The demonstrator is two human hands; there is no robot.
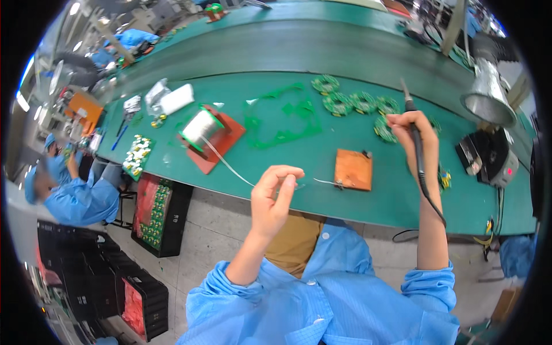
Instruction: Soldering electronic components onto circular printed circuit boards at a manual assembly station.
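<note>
My right hand is closed round a soldering iron, whose bare tip points up and away from me. The iron's black cable hangs down along my right forearm. Near the front edge of the table, my left hand pinches the solder wire, which runs from a spool on a reddish-brown board. Right of that hand lies a small orange-brown block with a thin wire at its left side. Several round green circuit boards lie beyond, some partly behind my right hand.
An empty green panel frame lies mid-table. At right stand a metal fume funnel and a black soldering station. Left are white components on a board and a blue pen. Below stands a black crate; a person sits far left.
</note>
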